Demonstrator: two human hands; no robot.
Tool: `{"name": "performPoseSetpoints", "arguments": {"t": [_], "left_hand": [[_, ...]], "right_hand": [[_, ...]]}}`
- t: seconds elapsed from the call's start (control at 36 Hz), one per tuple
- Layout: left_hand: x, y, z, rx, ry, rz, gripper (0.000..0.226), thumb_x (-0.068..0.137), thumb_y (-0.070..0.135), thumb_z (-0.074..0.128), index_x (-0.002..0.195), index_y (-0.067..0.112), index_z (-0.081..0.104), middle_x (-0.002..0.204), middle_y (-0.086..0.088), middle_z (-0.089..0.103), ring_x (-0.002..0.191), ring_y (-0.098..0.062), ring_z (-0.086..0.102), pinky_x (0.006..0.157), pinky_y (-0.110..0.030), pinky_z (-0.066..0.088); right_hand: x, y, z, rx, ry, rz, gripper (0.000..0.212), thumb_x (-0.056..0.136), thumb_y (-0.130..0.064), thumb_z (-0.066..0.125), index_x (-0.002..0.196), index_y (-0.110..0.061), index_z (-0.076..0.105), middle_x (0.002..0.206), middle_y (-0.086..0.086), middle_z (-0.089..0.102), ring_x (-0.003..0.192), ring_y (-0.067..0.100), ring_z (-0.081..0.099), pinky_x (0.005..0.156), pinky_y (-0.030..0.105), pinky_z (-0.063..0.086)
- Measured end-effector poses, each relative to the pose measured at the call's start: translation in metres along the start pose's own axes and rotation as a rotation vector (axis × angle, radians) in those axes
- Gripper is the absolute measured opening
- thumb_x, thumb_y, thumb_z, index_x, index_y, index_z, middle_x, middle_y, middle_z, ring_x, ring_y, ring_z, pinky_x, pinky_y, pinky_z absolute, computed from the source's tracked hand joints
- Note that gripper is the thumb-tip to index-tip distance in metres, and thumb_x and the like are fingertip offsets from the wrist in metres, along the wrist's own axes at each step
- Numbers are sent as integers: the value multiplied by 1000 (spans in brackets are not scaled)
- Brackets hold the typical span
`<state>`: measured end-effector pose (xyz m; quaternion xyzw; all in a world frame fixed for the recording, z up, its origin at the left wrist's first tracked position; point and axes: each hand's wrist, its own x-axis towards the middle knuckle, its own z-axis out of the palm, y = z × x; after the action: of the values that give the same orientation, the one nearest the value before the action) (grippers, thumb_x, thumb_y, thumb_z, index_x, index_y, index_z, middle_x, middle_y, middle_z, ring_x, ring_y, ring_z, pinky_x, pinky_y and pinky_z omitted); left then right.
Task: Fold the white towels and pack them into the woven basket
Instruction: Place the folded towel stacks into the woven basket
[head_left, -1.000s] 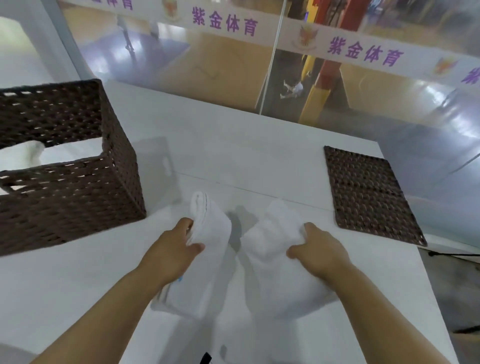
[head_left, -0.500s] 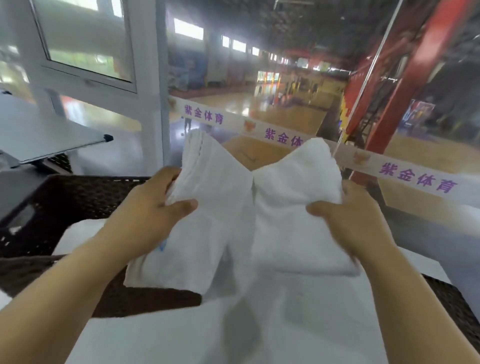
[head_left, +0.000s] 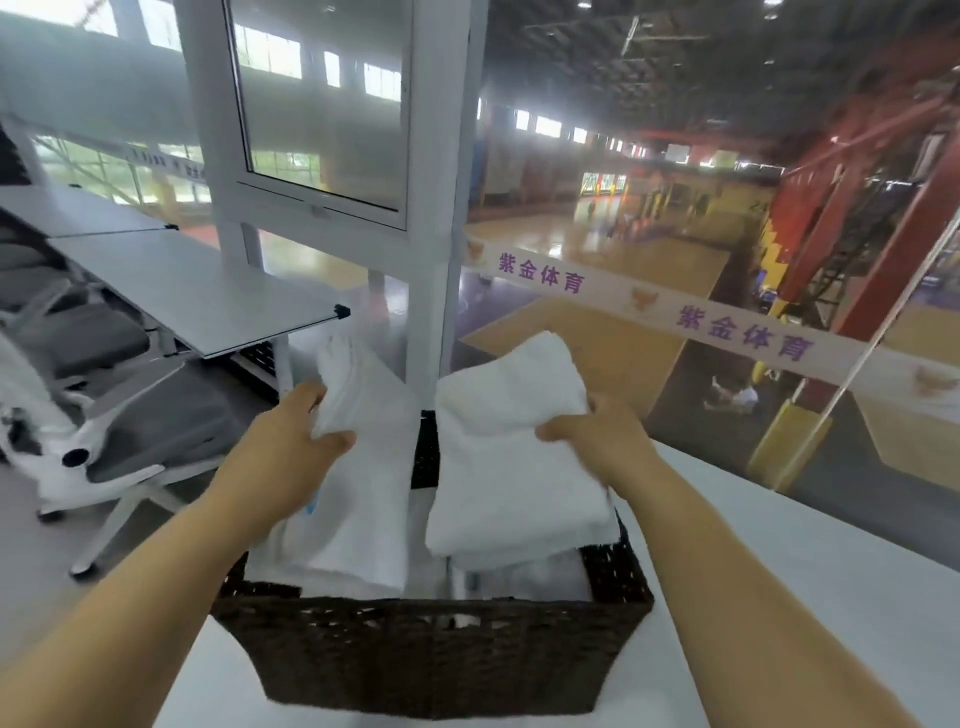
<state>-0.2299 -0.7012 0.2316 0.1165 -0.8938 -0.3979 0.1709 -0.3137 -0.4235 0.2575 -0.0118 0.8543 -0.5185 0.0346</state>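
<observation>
Well to the left of the woven basket (head_left: 431, 654), off the surface, stands a grey office chair (head_left: 119, 410). Over the basket's left half, the left hand (head_left: 291, 447) grips the left towel (head_left: 363, 499), a folded white one, with the thumb laid across its face. The towel's lower end hangs down inside the basket's left wall. Over the basket's right half is the right towel (head_left: 509, 467), a thicker, flatter fold. The right hand (head_left: 602, 441) pinches it at its right edge, and its near end sits just above a packed towel (head_left: 519, 577) already inside. The basket stands on the white surface (head_left: 779, 571), which runs on to the basket's right. Both towels look light, soft and limp, and not slippery. A fold would probably sag or fall open if held by one corner. The better hold is likely across the layered edge, with all plies pinched together and the towel lowered flat.
</observation>
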Motion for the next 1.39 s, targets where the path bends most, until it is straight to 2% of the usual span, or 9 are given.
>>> {"name": "performPoseSetpoints", "arguments": {"t": [0.17,0.25,0.36,0.47,0.67,0.89,1.03,1.19,1.39], "left_hand": [[23,-35,-2,-8,-35,-65,16,87,30,61,93,35,47,79,12,58,66,-6,55,49,-24,35],[31,-42,5,-47,-49,-66,17,86,28,62,86,36,47,79,12,60,67,-4,56,50,-23,36],[40,-45,18,-146,-109,-104,15,87,25,63,93,31,51,85,8,63,73,-11,60,54,-25,41],[51,-42,34,-239,-180,-114,17,86,21,65,98,27,54,90,4,65,82,-16,63,67,-29,48],[66,-52,75,-314,-277,-231,18,86,23,67,99,23,54,93,6,64,85,-12,61,63,-23,43],[52,-92,94,462,-503,-181,34,89,24,59,121,15,50,98,2,53,78,-15,57,57,-23,44],[48,-74,82,478,-475,-101,38,87,45,58,118,25,50,102,8,58,81,-10,60,77,-31,53],[18,-51,72,412,-503,-4,34,86,50,58,113,30,52,103,12,59,88,-5,57,75,-26,49],[-35,-47,76,344,-507,51,24,85,57,54,89,34,60,81,12,63,73,-1,58,69,-26,51]], "right_hand": [[37,56,40,-22,-201,232,35,77,-21,76,104,-5,60,101,5,67,83,20,65,68,31,54],[39,85,57,-480,-202,194,43,84,-28,68,116,-14,43,101,0,57,86,14,56,67,26,47],[34,107,74,-1017,-110,79,71,88,-10,56,146,-8,16,145,18,27,125,30,40,97,36,44],[34,115,78,-1181,-197,-92,62,83,-2,54,140,-13,30,143,13,25,131,32,25,100,37,39],[35,123,76,-1182,-358,-117,41,85,2,44,124,-10,44,126,8,39,115,26,41,87,34,41],[34,118,76,-1176,-366,-117,40,89,-4,44,128,-11,43,129,7,39,118,25,41,92,37,42],[29,111,70,-1119,-449,-123,37,91,-33,54,122,-14,46,121,5,44,112,23,45,83,34,42],[10,109,50,-831,-416,-120,52,88,-45,59,135,-28,45,131,-4,52,113,15,53,88,28,43],[-27,116,27,-658,-286,-227,25,86,-58,54,93,-37,66,94,-19,65,85,0,59,81,29,52]]}}
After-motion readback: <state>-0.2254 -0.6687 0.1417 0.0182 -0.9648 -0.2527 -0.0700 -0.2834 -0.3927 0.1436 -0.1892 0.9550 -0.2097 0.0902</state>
